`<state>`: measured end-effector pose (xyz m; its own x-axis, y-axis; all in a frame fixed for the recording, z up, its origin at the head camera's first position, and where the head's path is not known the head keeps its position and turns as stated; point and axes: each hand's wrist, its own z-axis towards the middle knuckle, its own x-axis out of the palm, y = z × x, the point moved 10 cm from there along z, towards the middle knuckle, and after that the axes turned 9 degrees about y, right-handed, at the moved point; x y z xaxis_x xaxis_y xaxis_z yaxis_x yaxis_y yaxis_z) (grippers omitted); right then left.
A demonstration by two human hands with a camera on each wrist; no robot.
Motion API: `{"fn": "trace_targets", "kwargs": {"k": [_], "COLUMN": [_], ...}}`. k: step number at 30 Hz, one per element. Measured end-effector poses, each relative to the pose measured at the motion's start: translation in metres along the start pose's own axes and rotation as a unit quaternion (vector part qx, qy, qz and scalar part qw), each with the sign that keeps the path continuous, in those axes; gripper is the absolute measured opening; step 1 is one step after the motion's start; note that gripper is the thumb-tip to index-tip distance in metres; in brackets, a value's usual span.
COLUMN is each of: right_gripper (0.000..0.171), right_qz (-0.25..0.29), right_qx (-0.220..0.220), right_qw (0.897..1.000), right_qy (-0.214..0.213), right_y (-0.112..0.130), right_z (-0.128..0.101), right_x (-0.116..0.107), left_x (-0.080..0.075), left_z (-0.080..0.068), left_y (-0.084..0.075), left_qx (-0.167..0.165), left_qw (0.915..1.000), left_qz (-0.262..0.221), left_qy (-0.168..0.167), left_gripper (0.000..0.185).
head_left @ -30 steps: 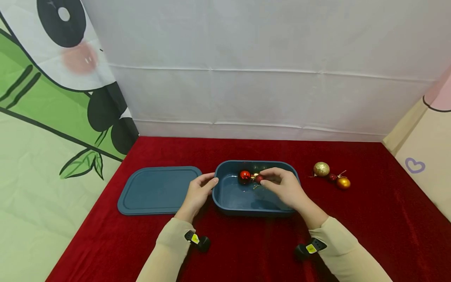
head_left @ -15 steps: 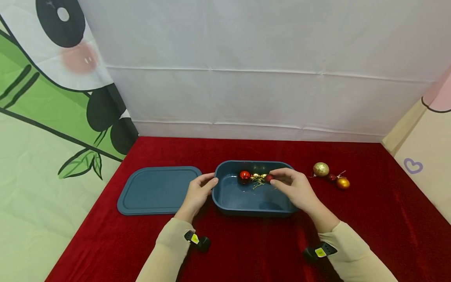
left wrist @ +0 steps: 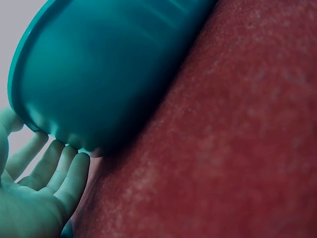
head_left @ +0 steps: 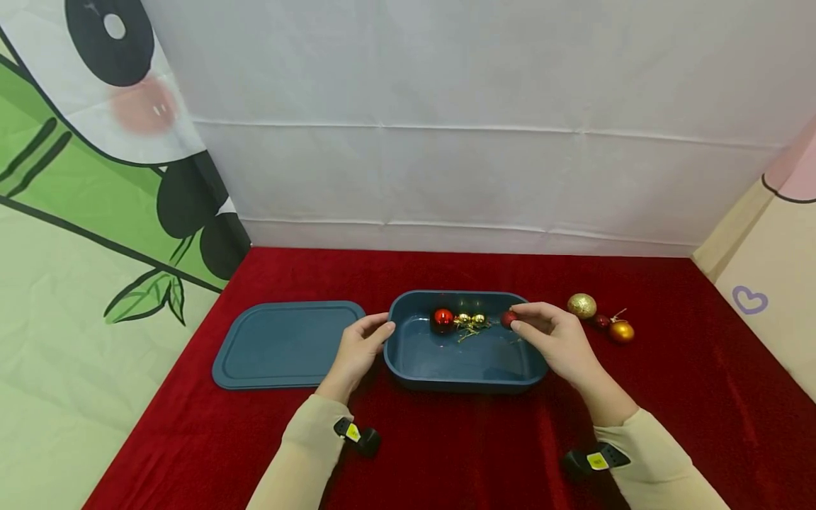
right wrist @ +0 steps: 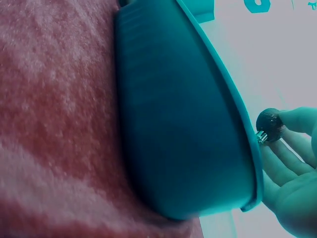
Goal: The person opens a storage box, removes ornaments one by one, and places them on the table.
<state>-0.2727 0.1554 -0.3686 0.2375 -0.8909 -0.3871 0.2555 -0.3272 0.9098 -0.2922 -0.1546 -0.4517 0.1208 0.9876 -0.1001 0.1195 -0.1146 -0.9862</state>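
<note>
A blue rectangular box [head_left: 462, 354] stands on the red cloth. My left hand [head_left: 354, 352] holds its left end, thumb at the rim and fingertips against the outer wall, as the left wrist view also shows. Above the box's right end, my right hand [head_left: 557, 340] pinches a small dark red Christmas ball [head_left: 508, 319] between thumb and fingers. In the right wrist view, that ball [right wrist: 269, 124] shows its metal cap near the rim. Inside the box lie a shiny red ball [head_left: 443, 318] and small gold balls [head_left: 479, 319] with gold strings, near the far wall.
Left of the box lies a flat blue lid [head_left: 287, 345]. Beyond my right hand are a glittery gold ball [head_left: 581, 306], a small dark red ball [head_left: 601, 321] and a shiny orange-gold ball [head_left: 621, 331]. A white cloth backdrop [head_left: 408, 177] rises behind the table.
My right hand has moved right with the dark red ball, from beside the other ornaments to the box's right end. The small gold balls have come into view. My left hand stays put.
</note>
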Motion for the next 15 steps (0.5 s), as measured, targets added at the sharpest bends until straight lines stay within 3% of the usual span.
{"fn": "trace_targets", "kwargs": {"k": [7, 15], "right_gripper": [0.029, 0.033], "right_qz": [0.01, 0.012], "right_qx": [-0.016, -0.004], "right_qw": [0.999, 0.999], "right_qy": [-0.028, -0.043], "right_y": [0.004, 0.001], "right_z": [-0.007, -0.013], "right_x": [-0.016, -0.033], "left_x": [0.0, 0.0], "left_z": [0.0, -0.002], "left_y": [-0.001, -0.002], "left_qx": [-0.002, -0.006], "left_qw": [1.0, 1.0], "left_qz": [0.004, 0.001], "left_qy": [0.003, 0.003], "left_gripper": [0.037, 0.038]}}
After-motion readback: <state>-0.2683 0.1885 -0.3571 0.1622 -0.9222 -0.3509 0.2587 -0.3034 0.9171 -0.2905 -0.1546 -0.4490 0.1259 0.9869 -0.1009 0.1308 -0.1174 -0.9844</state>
